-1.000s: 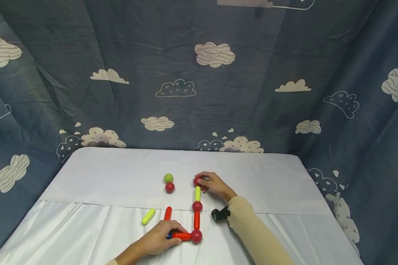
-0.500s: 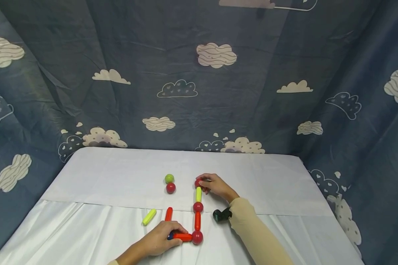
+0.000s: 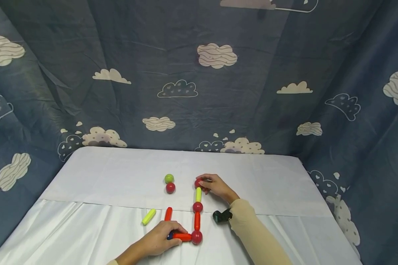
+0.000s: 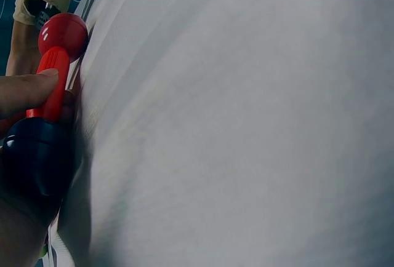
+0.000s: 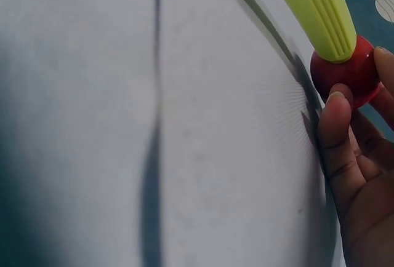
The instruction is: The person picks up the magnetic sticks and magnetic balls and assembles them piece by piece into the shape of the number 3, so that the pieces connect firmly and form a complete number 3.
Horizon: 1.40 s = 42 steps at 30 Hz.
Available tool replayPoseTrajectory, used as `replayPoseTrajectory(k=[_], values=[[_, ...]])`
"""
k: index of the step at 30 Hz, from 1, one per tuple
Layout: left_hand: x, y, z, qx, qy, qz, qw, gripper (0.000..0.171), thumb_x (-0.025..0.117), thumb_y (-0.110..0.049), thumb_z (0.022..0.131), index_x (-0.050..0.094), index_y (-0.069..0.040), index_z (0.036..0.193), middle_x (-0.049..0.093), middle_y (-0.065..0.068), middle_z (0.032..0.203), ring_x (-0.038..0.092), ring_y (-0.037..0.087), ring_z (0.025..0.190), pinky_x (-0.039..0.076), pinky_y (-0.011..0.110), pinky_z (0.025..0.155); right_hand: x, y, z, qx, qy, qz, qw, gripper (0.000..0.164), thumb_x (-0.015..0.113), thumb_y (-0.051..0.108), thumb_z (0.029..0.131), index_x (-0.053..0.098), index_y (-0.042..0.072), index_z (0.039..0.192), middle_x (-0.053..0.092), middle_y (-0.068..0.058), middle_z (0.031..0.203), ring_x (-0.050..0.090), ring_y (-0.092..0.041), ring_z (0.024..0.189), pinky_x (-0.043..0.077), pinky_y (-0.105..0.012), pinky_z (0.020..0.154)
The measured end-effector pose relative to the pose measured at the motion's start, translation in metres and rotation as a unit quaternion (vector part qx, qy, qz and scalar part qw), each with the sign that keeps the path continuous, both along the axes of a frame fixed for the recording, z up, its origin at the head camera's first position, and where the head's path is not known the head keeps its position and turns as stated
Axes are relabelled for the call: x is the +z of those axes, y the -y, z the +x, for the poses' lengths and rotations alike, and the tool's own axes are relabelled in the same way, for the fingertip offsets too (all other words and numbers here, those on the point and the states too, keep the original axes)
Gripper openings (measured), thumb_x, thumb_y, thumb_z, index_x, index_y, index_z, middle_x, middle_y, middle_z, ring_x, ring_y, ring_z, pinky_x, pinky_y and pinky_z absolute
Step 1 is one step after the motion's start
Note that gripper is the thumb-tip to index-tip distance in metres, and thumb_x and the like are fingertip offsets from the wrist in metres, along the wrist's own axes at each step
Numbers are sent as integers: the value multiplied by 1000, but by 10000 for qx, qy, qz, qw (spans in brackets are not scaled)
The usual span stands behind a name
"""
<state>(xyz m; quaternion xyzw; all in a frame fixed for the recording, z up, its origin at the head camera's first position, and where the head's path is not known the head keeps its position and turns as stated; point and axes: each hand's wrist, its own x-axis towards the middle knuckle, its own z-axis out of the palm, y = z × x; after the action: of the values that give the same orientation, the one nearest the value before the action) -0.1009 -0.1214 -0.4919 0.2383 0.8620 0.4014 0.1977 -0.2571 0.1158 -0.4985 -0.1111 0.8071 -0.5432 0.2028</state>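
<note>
My right hand (image 3: 215, 187) pinches a red ball (image 5: 348, 73) between thumb and fingers. That ball touches the far end of a yellow-green rod (image 3: 198, 194). Below the rod come another red ball (image 3: 197, 207), a red rod (image 3: 197, 221) and a red corner ball (image 3: 196, 237), joined in a line. My left hand (image 3: 160, 237) holds the red rod (image 4: 54, 82) that runs left from the corner ball, thumb on it. A dark blue ball (image 4: 38, 156) sits at that rod's near end, partly under the palm. Another red rod (image 3: 168, 214) sticks out beyond the left hand; its lower end is hidden.
A green ball (image 3: 169, 178) and a red ball (image 3: 170, 188) lie close together farther back on the white cloth (image 3: 119, 176). A loose yellow-green rod (image 3: 148, 217) lies left of the structure. A dark cloud-patterned curtain (image 3: 179, 110) hangs behind the table.
The right hand settles slightly, bringing its red ball against the end of the yellow-green rod. My left hand keeps its place; the view shifts a little.
</note>
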Motion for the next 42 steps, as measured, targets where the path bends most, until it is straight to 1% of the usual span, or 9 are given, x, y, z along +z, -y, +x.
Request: replayPoseTrajectory(k=[3, 5, 11, 18, 24, 30, 35, 38, 42], values=[[0, 0, 0, -8, -17, -9, 10000, 19, 70, -22, 88, 68, -21, 107, 61, -17, 100, 49, 3, 89, 44, 34, 91, 0, 0, 0, 30, -10, -50, 10000, 32, 58, 9, 96, 58, -2, 126, 65, -12, 103, 55, -17, 77, 51, -26, 67], [1, 0, 0, -13, -22, 0, 10000, 19, 70, -22, 88, 68, -21, 107, 61, -17, 100, 49, 3, 89, 44, 34, 91, 0, 0, 0, 34, -13, -33, 10000, 33, 60, 11, 95, 59, -1, 125, 64, -11, 104, 55, -17, 77, 50, -26, 67], [0, 0, -1, -36, -84, 38, 10000, 18, 69, -22, 88, 68, -21, 106, 61, -17, 100, 49, 2, 90, 44, 34, 91, 1, 2, 2, -78, -90, 306, 9995, 35, 69, 12, 89, 63, 5, 123, 61, -8, 107, 57, -17, 76, 49, -26, 66], [0, 0, -2, -38, -96, 47, 9999, 18, 69, -22, 88, 68, -21, 106, 61, -18, 99, 49, 2, 90, 44, 33, 91, 3, 2, 2, -118, -157, 383, 9991, 35, 69, 11, 89, 63, 6, 123, 61, -8, 109, 56, -17, 76, 48, -26, 65], [1, -1, -1, -46, -26, 99, 9999, 17, 69, -21, 88, 68, -20, 106, 61, -17, 99, 50, 2, 88, 44, 32, 90, 2, 2, 2, -141, -33, 331, 9993, 35, 69, 11, 88, 64, 6, 122, 61, -8, 107, 56, -17, 77, 48, -26, 65], [0, -1, -1, -59, 8, 105, 9999, 18, 69, -21, 88, 68, -20, 106, 62, -16, 101, 50, 1, 90, 44, 32, 91, 3, 3, 4, -248, 21, 351, 9991, 36, 70, 12, 87, 63, 6, 122, 60, -8, 108, 57, -17, 78, 49, -26, 66], [-1, -1, -1, -64, -5, 72, 10000, 18, 69, -22, 89, 68, -21, 106, 61, -17, 101, 50, 1, 90, 44, 33, 91, 5, 4, 9, -489, -1, 374, 9981, 38, 71, 12, 86, 62, 6, 123, 60, -9, 109, 56, -17, 77, 49, -26, 65], [-1, 0, -1, -52, -1, 38, 10000, 17, 69, -22, 88, 68, -21, 106, 61, -17, 100, 50, 2, 89, 44, 33, 91, 6, 5, 12, -760, 38, 143, 9970, 38, 70, 8, 86, 62, 4, 122, 61, -11, 106, 57, -18, 74, 50, -27, 63], [-1, 0, -1, -43, 26, 18, 10000, 18, 69, -22, 88, 68, -21, 106, 61, -17, 100, 49, 2, 89, 44, 33, 91, 4, 5, 16, -1179, 127, -269, 9926, 35, 67, 4, 86, 60, 0, 120, 60, -12, 102, 57, -18, 73, 51, -27, 62]])
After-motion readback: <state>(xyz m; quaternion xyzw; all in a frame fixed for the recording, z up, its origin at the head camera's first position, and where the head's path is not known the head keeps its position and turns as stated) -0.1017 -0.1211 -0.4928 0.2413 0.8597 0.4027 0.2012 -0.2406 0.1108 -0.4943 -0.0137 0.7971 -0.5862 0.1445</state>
